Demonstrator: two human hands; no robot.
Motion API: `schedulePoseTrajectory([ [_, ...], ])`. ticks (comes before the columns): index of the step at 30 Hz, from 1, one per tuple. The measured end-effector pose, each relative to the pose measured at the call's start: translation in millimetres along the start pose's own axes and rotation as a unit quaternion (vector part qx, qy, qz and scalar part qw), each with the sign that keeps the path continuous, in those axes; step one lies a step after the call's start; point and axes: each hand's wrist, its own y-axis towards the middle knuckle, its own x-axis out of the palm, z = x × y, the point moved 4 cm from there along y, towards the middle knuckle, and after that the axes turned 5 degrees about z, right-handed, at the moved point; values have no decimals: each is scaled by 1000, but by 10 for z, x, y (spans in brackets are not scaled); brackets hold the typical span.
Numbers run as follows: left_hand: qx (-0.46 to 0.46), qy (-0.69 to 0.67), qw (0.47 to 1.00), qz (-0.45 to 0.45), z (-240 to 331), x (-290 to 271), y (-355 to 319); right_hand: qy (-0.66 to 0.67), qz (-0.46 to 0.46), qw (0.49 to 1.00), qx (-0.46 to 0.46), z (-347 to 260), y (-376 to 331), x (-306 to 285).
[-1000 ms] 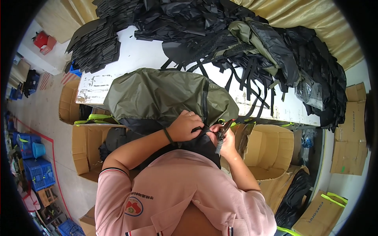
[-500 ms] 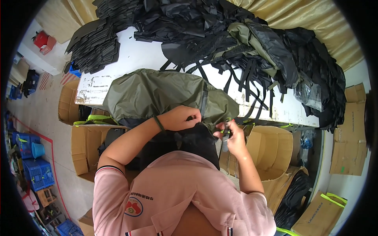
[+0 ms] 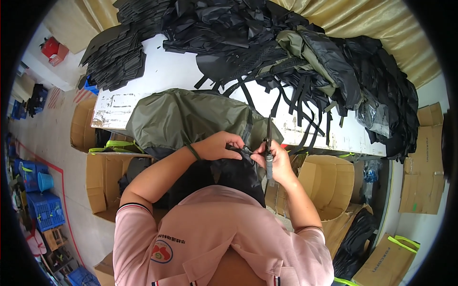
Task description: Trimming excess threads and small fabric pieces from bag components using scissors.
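An olive-green fabric bag (image 3: 186, 117) with black parts lies over the table's front edge and hangs toward my lap. My left hand (image 3: 219, 145) is closed at its near edge, pinching a small dark piece (image 3: 245, 150), perhaps a strap end or buckle. Close beside it, my right hand (image 3: 276, 162) grips a pair of scissors (image 3: 269, 138), dark pointed blades up and grey handle down. The thumb and forefinger of this hand also reach the small dark piece. Exactly what lies between those fingertips is too small to make out.
Stacked black sheets (image 3: 114, 62) and piled black fabric pieces (image 3: 214, 28) cover the back of the white table (image 3: 114, 107). Loose black straps (image 3: 305, 105) dangle at its right. Cardboard boxes (image 3: 327, 186) stand below the front edge. Blue crates (image 3: 45, 209) sit on the floor at left.
My right hand has come left and the scissors have swung from pointing down to blades up. Its fingers now meet my left hand's at the small dark piece.
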Motion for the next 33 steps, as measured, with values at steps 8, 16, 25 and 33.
schedulePoseTrajectory([
  [8,-31,-75,997,10,-148,56,1,-459,-61,876,-135,-504,-83,-633],
  [16,-26,-73,997,8,-176,106,51,-476,-110,864,-120,-494,-142,-608],
  [25,-29,-58,998,-3,-135,105,61,-488,-131,855,-121,-476,-120,-501],
  [33,-8,-86,996,6,-145,118,66,-489,-118,857,-111,-491,-133,-489],
])
